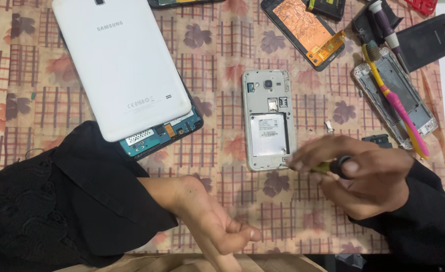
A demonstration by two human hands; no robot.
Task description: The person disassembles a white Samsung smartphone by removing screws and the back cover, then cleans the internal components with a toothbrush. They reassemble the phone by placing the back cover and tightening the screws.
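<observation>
A white phone lies face down in the middle of the table, its back cover off and its battery showing. My right hand grips a small screwdriver with a yellow-green shaft and black cap, the tip at the phone's lower right corner. My left hand rests near the table's front edge, palm turned up, fingers loosely curled, holding nothing. Both arms wear black sleeves.
A white tablet back cover lies over a tablet's exposed blue circuit board at left. At right are a phone frame with a pink and yellow toothbrush on it, a black cover, a copper-backed screen and another screwdriver.
</observation>
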